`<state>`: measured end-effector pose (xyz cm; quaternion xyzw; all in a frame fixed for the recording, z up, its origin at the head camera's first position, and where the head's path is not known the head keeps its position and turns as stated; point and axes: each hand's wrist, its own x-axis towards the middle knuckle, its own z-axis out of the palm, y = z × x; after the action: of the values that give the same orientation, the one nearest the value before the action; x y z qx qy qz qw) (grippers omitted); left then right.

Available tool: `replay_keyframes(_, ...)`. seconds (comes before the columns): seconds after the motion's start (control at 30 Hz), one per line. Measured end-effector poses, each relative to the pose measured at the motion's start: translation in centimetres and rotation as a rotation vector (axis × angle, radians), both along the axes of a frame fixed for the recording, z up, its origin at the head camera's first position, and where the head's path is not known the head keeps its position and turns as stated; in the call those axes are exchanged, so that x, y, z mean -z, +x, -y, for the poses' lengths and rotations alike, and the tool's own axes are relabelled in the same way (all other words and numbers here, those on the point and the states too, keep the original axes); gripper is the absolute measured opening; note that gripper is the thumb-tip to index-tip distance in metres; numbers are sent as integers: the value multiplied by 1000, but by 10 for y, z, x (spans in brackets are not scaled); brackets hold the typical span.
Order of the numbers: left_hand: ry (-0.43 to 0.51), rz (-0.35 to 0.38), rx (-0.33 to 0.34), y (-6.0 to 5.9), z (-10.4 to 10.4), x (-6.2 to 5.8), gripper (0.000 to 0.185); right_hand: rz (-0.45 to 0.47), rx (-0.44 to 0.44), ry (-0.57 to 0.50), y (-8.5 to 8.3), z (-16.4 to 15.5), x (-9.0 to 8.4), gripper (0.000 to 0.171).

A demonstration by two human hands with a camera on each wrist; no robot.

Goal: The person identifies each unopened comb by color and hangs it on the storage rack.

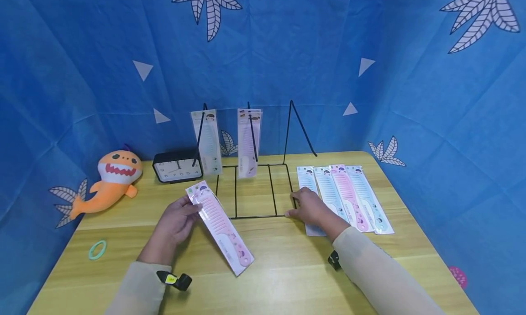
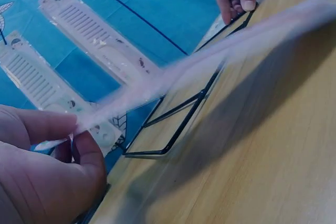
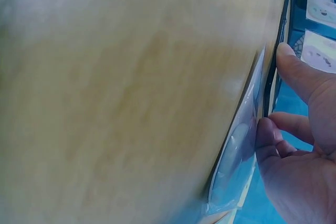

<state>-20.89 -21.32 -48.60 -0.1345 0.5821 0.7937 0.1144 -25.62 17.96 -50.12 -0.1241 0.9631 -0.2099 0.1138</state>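
My left hand (image 1: 176, 221) pinches the top end of a pink comb (image 1: 222, 233) in a clear-fronted package, held slantwise above the table. In the left wrist view this packaged comb (image 2: 210, 48) looks blurred, gripped between thumb and fingers. My right hand (image 1: 314, 207) grips the front right corner of a black wire display rack (image 1: 255, 217), thumb and fingers at the wire (image 3: 270, 85). From the rack's left hook hangs a packaged light-blue comb (image 1: 208, 144); from the middle hook hang packaged purplish-pink combs (image 1: 246, 146). The right hook (image 1: 303, 128) bears nothing.
Several packaged combs (image 1: 347, 196), blue and pink, lie side by side right of the rack, partly under my right forearm. A black clock (image 1: 177, 166) and an orange plush shark (image 1: 115, 182) stand at the back left. A green ring (image 1: 97, 250) lies front left.
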Motion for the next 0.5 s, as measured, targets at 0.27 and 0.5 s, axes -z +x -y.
replay_keyframes(0.27,-115,30,11,2,-10,-3,58,8,-3,-3,0,1,1,76)
replay_keyframes(0.5,-62,33,-6,3,-23,-13,55,4,-1,7,-1,0,1,75)
